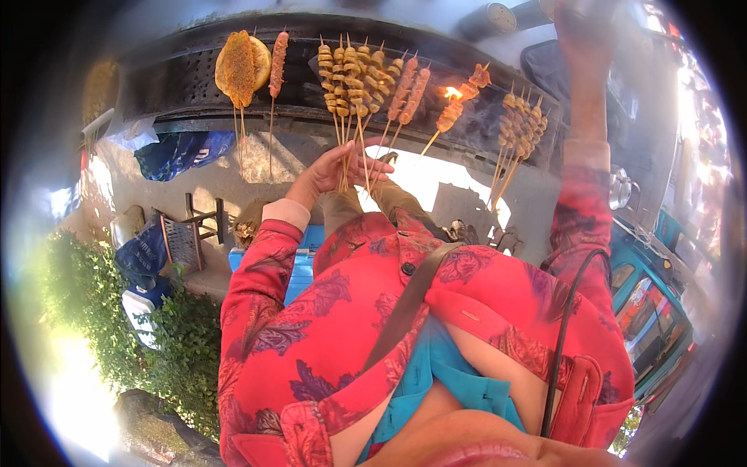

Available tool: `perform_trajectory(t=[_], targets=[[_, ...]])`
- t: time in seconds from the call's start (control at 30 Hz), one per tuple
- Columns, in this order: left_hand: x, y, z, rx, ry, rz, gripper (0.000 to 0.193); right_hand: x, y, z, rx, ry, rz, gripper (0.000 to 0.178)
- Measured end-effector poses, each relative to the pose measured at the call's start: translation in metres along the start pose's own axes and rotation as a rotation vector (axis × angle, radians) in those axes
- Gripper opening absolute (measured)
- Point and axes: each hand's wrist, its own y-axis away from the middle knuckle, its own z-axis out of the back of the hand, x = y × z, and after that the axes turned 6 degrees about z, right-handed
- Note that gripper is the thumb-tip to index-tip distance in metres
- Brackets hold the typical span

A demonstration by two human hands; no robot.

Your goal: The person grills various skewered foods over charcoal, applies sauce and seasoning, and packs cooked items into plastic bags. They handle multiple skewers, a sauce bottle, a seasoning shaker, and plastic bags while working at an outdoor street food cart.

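A long black grill (179,86) crosses the far side, with skewers lying over it and their sticks pointing toward me. My left hand (348,165) is closed around the bare sticks of a bunch of spiral-cut, browned skewers (354,78). Just right of that bunch lie two pink sausage skewers (408,95). Beside them a meat skewer (451,117) has a flame at its middle. Farther right is another bunch of browned skewers (520,124). My right hand (582,35) reaches past the grill's right end among metal containers; blur and glare hide its fingers.
A seeded, flat brown piece on a round slice (243,68) and a single sausage skewer (278,66) lie at the grill's left. Dark blue packaging (183,154) hangs at its near edge. A blue box (302,268) is beside me, a teal rack (650,300) to the right.
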Motion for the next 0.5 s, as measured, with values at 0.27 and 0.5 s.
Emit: perform_trajectory(t=[0.27,0.5], targets=[[-0.004,0.003,-0.028,-0.398,-0.198,-0.002,0.054,0.054,0.119,-0.021,-0.089,-1.011,-0.403,0.066],[-0.002,-0.001,-0.033,-0.440,-0.174,-0.095,0.031,0.042,0.128,-0.056,-0.070,-1.014,-0.472,0.052]])
